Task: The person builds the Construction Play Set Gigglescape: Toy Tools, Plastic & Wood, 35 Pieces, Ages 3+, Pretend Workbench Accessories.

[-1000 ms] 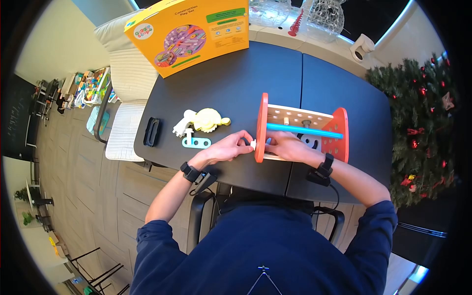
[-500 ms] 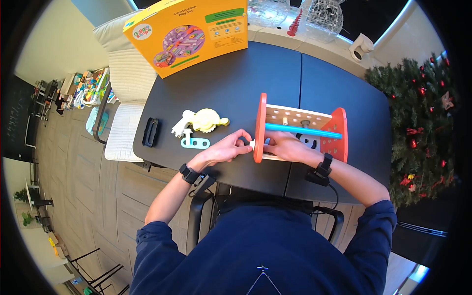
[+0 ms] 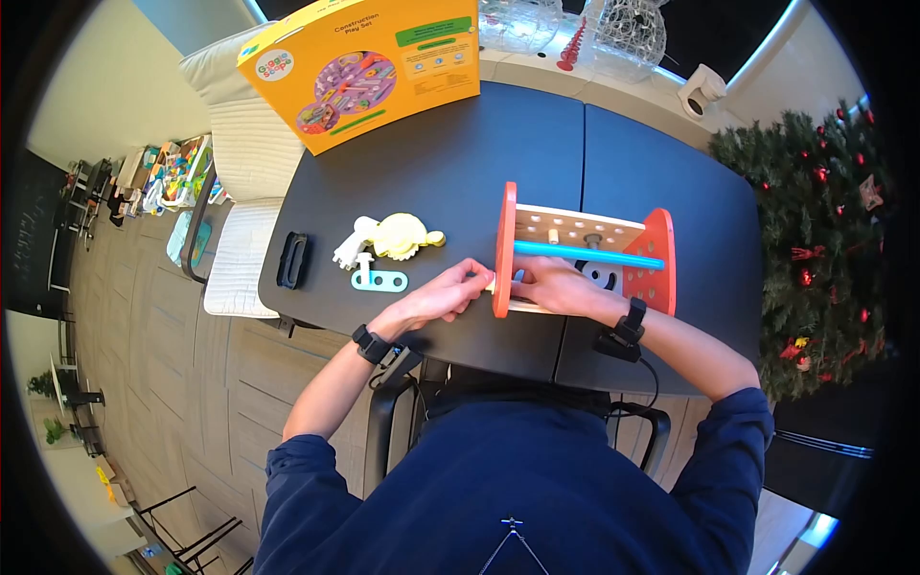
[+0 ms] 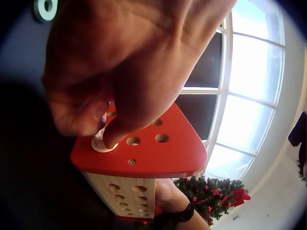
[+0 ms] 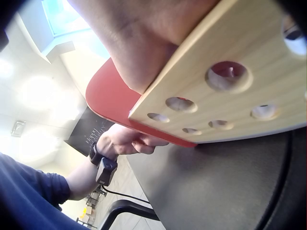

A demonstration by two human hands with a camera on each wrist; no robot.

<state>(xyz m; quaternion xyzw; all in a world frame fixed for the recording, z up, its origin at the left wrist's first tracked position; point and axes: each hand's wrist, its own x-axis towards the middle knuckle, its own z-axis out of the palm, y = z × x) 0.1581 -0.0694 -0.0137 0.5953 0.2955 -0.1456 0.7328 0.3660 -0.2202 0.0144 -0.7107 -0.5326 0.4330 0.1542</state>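
Note:
My left hand (image 3: pixel 450 290) pinches a white, round-headed toy bolt (image 4: pixel 98 143) between thumb and finger. The bolt sits against the outer face of the red side panel (image 4: pixel 180 143) of a wooden toy toolbox (image 3: pixel 661 264), at one of its holes. Reaching inside the toolbox, my right hand (image 3: pixel 561 286) lies just behind that same panel, under the blue rod (image 3: pixel 589 255). Its fingertips are mostly hidden, and I cannot tell what they hold; a small bluish bit shows beside them. In the right wrist view a holed wooden board (image 5: pixel 192 103) covers part of this hand.
Left of the toolbox lie a pale yellow toothed disc (image 3: pixel 401 235), a whitish piece (image 3: pixel 355 244) and a mint strip with holes (image 3: pixel 383 282). A black holder (image 3: pixel 293 260) rests near the table's left edge. The yellow box (image 3: pixel 369 72) stands at the back.
The left hand's fingers have curled in further over the white bolt, which shows less now. The right hand and toolbox have stayed nearly in place.

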